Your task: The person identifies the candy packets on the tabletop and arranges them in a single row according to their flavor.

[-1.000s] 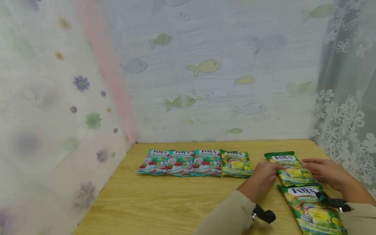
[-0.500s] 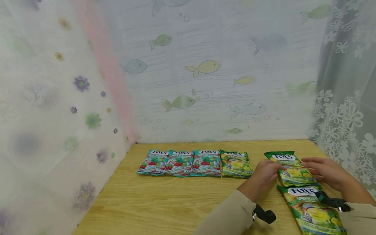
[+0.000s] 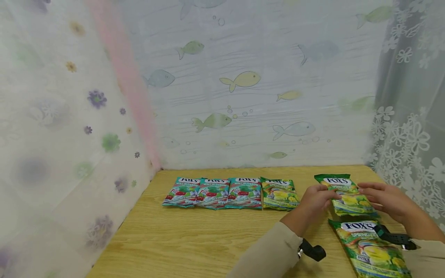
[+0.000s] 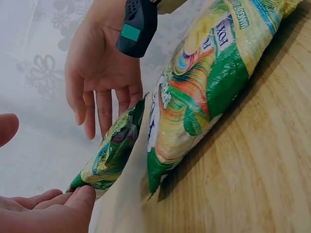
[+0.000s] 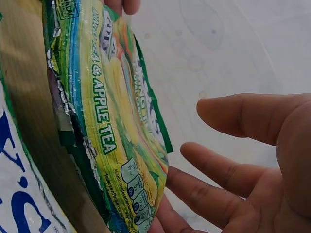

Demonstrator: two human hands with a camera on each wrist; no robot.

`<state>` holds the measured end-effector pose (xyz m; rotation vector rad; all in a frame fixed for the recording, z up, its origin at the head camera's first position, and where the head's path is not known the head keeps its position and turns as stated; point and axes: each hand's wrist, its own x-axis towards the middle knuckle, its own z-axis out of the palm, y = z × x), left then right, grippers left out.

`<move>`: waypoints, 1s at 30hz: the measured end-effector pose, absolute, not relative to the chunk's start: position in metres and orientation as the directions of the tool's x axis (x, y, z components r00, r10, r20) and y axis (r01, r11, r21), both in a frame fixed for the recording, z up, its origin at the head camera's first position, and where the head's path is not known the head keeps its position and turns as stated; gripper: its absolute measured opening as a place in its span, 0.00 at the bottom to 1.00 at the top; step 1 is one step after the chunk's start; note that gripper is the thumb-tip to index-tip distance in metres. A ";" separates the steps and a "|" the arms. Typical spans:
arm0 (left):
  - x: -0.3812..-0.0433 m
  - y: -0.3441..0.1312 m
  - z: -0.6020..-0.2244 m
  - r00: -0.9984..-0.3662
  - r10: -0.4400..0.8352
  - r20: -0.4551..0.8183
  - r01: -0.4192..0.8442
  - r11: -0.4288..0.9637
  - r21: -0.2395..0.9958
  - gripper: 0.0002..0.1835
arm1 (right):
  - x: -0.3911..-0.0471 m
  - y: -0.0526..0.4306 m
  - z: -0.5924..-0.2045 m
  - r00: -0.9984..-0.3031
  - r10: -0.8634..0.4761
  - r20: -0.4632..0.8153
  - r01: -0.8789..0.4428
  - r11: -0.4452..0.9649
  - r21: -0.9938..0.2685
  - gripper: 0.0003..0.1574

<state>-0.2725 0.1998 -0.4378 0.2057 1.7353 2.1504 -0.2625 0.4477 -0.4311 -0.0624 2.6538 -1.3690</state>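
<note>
A green and yellow Fox's candy bag (image 3: 352,199) is at the right side of the table, between both hands. My left hand (image 3: 314,200) pinches its left edge between thumb and fingers, also visible in the left wrist view. At the opposite edge, my right hand (image 3: 387,200) has its fingers extended; in the right wrist view its fingertips (image 5: 187,187) reach the bag's edge while the thumb stands apart. The bag's near end is raised slightly off the table. Closer to me lies a second green candy bag (image 3: 375,249), partly covered by the right wrist's strap and sleeve.
On the wooden table (image 3: 194,239), a row at the back holds several bags: teal mint bags (image 3: 213,193) and one green candy bag (image 3: 279,195) at the row's right end. A fish-printed curtain (image 3: 243,116) hangs behind, with a lace-flower curtain (image 3: 413,143) along the right.
The far green bag has risen a little and shifted away from me, opening a gap to the nearer bag. Both hands have moved slightly with it. The row of bags is unchanged.
</note>
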 end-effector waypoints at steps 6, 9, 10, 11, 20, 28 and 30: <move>-0.273 0.192 -0.426 -0.921 0.375 -0.102 -0.141 -0.077 0.987 0.32 | -0.262 0.442 -0.426 -0.993 -0.101 -0.053 -0.018 0.600 -0.800 0.46; -0.273 0.187 -0.421 -0.918 0.389 -0.077 -0.142 -0.139 0.980 0.31 | -0.262 0.440 -0.421 -0.996 -0.085 -0.026 -0.029 0.584 -0.811 0.45; -0.273 0.186 -0.419 -0.915 0.396 -0.072 -0.150 -0.171 0.974 0.31 | -0.261 0.439 -0.420 -0.997 -0.079 -0.014 -0.034 0.578 -0.815 0.44; -0.274 0.184 -0.418 -0.914 0.401 -0.063 -0.154 -0.201 0.967 0.31 | -0.261 0.437 -0.418 -0.997 -0.072 -0.002 -0.040 0.573 -0.819 0.44; -0.281 0.166 -0.417 -0.906 0.423 -0.018 -0.158 -0.297 0.942 0.33 | -0.256 0.419 -0.409 -0.992 -0.069 0.106 -0.126 0.542 -0.831 0.37; -0.291 0.152 -0.422 -0.909 0.417 -0.012 -0.154 -0.308 0.939 0.32 | -0.261 0.398 -0.416 -0.982 -0.053 0.180 -0.182 0.481 -0.857 0.35; -0.294 0.149 -0.425 -0.907 0.422 -0.002 -0.152 -0.322 0.934 0.33 | -0.263 0.393 -0.420 -0.980 -0.049 0.195 -0.195 0.472 -0.860 0.36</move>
